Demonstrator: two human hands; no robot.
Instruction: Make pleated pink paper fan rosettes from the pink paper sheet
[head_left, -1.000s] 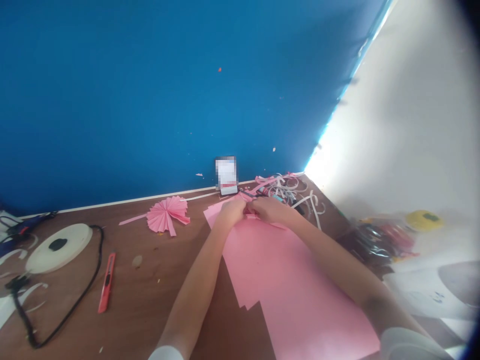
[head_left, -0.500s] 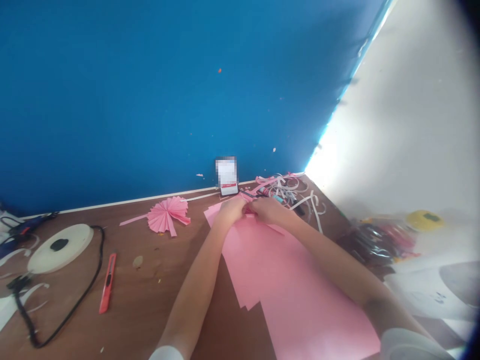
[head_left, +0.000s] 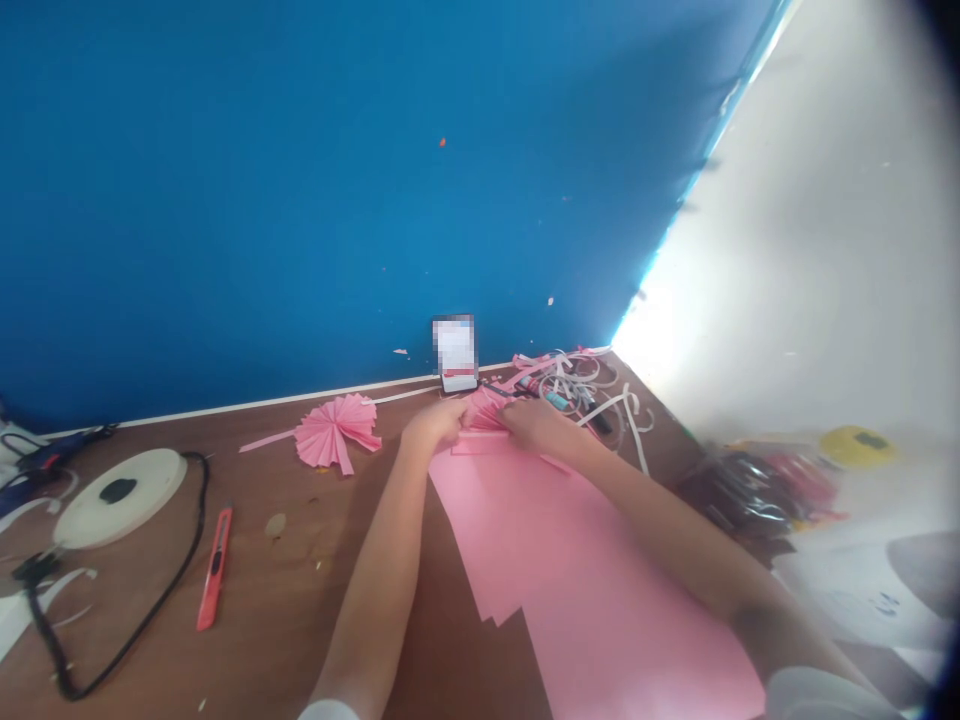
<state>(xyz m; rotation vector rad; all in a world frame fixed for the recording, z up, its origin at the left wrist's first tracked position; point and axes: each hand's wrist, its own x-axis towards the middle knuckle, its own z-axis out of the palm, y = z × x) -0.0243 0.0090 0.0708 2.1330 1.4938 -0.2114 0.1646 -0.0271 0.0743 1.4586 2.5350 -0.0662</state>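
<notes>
Between my two hands is a piece of pink pleated paper (head_left: 486, 412), its folds fanned apart. My left hand (head_left: 437, 424) is closed at its left end, and my right hand (head_left: 534, 424) is closed at its right end, knuckles up. Below them spread large flat pink paper sheets (head_left: 570, 560), overlapping, with a narrow pink strip (head_left: 480, 449) lying just under the folds. Off to the left rests a finished-looking pink paper fan (head_left: 335, 432), pleated, with strips sticking out. My fingertips are partly hidden by the paper.
A phone with a blurred screen (head_left: 456, 352) leans on the blue wall. Curled white and pink strips (head_left: 574, 380) with glue tubes lie back right. On the left are a red box cutter (head_left: 215, 568), a round white disc (head_left: 120, 495) and a black cable (head_left: 196, 530). Plastic-wrapped items (head_left: 757, 485) lie right.
My left hand has moved left, away from my right hand. The pleated paper between them now shows spread out, where before the hands were close together over it.
</notes>
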